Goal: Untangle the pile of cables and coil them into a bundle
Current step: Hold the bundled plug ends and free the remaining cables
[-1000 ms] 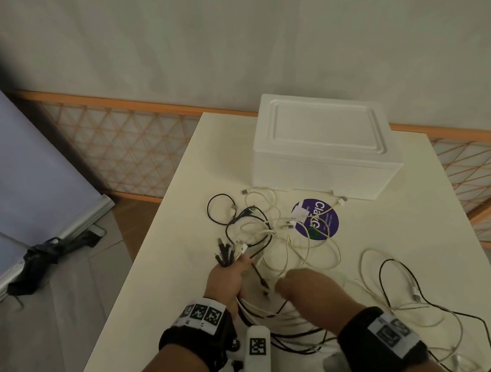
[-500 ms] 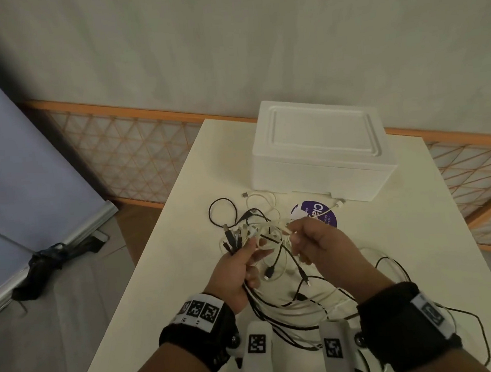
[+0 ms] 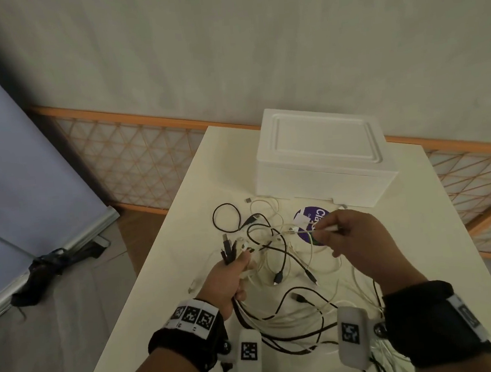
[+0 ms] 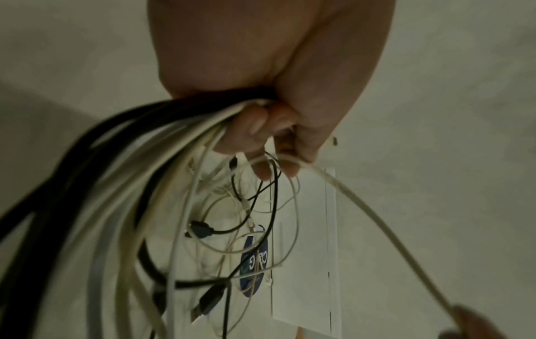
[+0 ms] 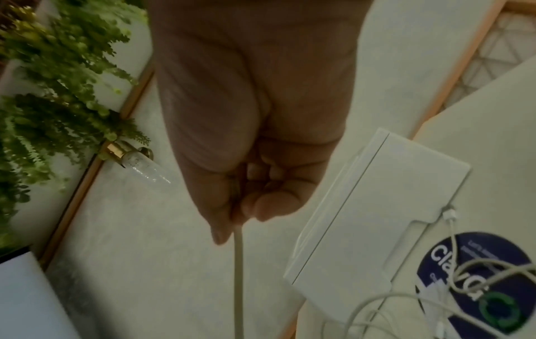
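A bunch of black and white cables [image 3: 283, 325] is gripped in the left hand [image 3: 227, 279], the fingers [image 4: 249, 130] curled tightly round the strands. Several plug ends [image 3: 227, 248], black and white, stick out just beyond the thumb side of that fist, while the loops hang below the curled fingers and trail onto the cream table [image 3: 439, 246]. One white cable [image 3: 301, 232] is pinched between thumb and fingertips [image 5: 261, 206] of the right hand [image 3: 359, 241]; it is stretched almost taut from those fingertips across to the left fist, where it passes over the left fingertips in the left wrist view. The remaining right fingers are folded into the palm. Loose cable ends, among them a black plug [image 3: 277, 278], dangle between the two hands. Just beyond the right fingertips a round purple sticker [image 3: 309, 216] lies on the table, partly covered by white strands. Farther beyond both hands a white foam box [image 3: 321, 155] is set, its lid closed.
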Demonstrator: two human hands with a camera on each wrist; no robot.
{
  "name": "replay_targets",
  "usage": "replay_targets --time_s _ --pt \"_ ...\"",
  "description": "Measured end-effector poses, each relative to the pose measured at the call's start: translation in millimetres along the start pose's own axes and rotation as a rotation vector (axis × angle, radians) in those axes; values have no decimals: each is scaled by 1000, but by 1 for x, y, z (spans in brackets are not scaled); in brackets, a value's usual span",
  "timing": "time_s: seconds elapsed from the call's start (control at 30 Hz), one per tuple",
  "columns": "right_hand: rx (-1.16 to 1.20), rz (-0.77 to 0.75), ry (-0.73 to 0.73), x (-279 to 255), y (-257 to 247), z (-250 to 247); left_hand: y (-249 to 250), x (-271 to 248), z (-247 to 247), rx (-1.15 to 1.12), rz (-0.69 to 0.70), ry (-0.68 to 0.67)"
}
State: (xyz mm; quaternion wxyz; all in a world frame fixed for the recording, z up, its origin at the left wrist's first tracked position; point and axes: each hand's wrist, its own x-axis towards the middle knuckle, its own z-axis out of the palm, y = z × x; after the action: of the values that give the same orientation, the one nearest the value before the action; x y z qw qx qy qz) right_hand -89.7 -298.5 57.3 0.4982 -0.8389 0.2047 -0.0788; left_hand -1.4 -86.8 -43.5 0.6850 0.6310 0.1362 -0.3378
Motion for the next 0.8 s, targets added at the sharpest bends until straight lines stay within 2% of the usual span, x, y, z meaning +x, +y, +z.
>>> replay_targets --time_s 0.07,0.13,0.2,0.27,0.33,0.4,0.5,0.6,0.7,0.8 --pt "-36 -46 -5 0 -1 9 1 -3 2 32 61 64" --pt "-192 -141 -67 -1 -5 18 10 -9 6 55 172 80" --pt "-294 -209 -152 1 -9 27 21 -19 13 196 307 5" --pt "-311 -214 -178 3 -14 37 30 -32 25 306 373 -167" --pt "-196 -178 -113 4 -21 44 36 -38 32 259 354 -304" --pt "68 -142 -65 4 -25 49 39 -38 32 177 343 -332" --pt "340 -134 -162 0 -24 59 39 -36 28 88 366 -361" --pt "473 -35 -339 -6 -10 74 37 -35 27 -52 335 -376" --pt "565 45 -429 -9 1 82 36 -34 27 -169 308 -362" --pt "418 37 -474 -8 4 80 35 -36 24 -221 302 -335"
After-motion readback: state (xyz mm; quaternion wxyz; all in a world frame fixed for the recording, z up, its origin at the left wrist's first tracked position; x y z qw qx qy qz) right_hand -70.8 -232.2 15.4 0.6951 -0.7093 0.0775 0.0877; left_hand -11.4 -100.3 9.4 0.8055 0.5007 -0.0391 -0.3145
